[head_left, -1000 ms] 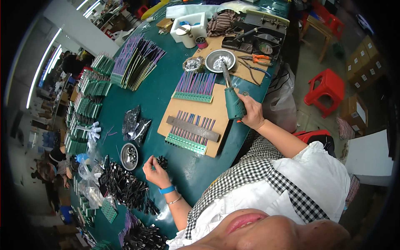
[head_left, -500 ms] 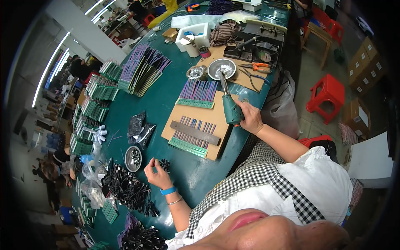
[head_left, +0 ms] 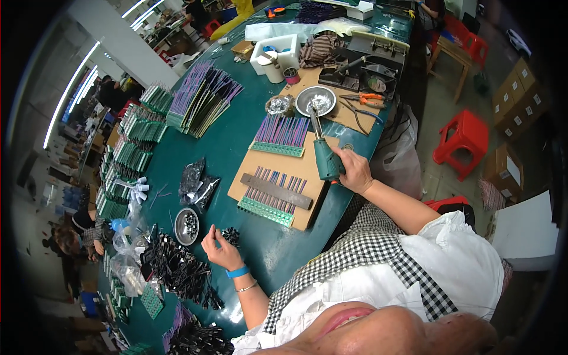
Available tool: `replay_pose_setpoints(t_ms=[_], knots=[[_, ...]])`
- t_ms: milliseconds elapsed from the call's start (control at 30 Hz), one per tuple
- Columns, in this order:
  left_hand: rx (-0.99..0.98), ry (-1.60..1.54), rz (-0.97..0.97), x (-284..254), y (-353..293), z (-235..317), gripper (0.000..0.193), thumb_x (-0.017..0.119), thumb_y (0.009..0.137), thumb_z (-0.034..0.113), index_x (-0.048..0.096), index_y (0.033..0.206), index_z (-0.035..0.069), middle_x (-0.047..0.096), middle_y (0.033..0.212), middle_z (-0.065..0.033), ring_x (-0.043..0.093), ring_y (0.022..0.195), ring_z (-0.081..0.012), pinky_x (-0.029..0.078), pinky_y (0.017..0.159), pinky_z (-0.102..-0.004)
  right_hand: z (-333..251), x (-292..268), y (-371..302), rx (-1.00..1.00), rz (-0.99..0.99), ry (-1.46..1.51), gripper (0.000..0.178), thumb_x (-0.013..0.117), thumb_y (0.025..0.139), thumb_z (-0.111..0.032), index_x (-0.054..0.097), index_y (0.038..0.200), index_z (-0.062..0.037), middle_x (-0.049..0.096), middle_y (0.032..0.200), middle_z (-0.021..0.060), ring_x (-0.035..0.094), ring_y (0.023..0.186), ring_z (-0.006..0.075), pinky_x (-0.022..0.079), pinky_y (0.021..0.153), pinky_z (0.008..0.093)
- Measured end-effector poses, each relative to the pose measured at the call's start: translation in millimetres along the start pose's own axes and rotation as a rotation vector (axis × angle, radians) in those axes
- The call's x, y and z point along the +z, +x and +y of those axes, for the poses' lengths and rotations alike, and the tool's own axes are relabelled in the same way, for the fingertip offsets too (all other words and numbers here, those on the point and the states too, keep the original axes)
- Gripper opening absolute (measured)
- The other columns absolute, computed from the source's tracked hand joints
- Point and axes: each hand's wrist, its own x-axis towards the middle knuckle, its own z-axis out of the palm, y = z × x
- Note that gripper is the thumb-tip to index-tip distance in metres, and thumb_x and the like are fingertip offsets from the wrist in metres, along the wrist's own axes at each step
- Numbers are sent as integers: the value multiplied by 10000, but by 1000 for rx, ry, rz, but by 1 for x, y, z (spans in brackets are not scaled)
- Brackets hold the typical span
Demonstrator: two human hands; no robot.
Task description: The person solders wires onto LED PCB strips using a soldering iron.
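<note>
My right hand point(head_left: 356, 170) is wrapped round the green body of a heat gun point(head_left: 329, 158), whose long metal nozzle points away from me into a round metal bowl point(head_left: 301, 106) with shiny silvery material in it. My left hand point(head_left: 222, 249) is raised over the near part of the table, fingers curled toward the thumb; anything between the tips is too small to make out. Between my hands, on a cardboard sheet point(head_left: 242, 180), lies a green circuit board strip point(head_left: 265, 212) with coloured wires, a flat metal bar point(head_left: 277, 190) across them. Another wired strip point(head_left: 277, 147) lies beyond.
Beside my left hand are a small bowl of dark parts point(head_left: 187, 226) and bundled black cables point(head_left: 177, 269). Stacked boards point(head_left: 133, 151) line the left edge. Pliers point(head_left: 361, 113), a white foam box point(head_left: 288, 54) and a red stool point(head_left: 463, 142) are farther off.
My left hand has shifted slightly left, with its fingertips a little farther apart. My right hand and the heat gun have hardly moved; the whole view has shifted slightly.
</note>
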Motion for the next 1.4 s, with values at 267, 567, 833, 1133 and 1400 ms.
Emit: replay_pose_setpoints(t_ms=[267,567,833,1133,1400], knots=[[-29,-31,13,1,1,3,85,633,809,-5,660,889,-15,651,835,-109,574,785,-243,458,720,-345,1,-2,5,-22,-6,0,709,691,555,12,461,1224,-32,568,882,130,590,788,320,487,670,382],[-82,-66,18,3,1,2,75,645,796,-11,663,870,-13,651,821,-101,577,768,-227,457,721,-335,1,-2,4,-18,-31,-23,704,697,555,7,468,1219,-37,565,862,129,588,773,317,486,660,378],[-118,-82,23,-2,1,3,71,658,790,-2,665,860,-9,654,819,-87,584,773,-205,460,722,-321,-2,-1,5,-24,-26,-17,693,694,557,8,475,1212,-41,567,849,127,587,761,316,485,648,382],[-91,-64,-8,2,-3,-5,70,701,762,33,684,830,36,658,792,-60,587,753,-193,452,721,-306,2,-4,6,-30,-48,-15,665,676,579,10,475,1212,-21,570,859,137,588,769,325,483,654,391],[-153,-89,34,1,-1,0,74,693,772,37,686,844,24,669,819,-70,596,789,-195,471,726,-312,-1,-1,9,-47,-9,15,610,616,588,38,488,1184,1,550,807,156,571,724,350,475,627,398]])
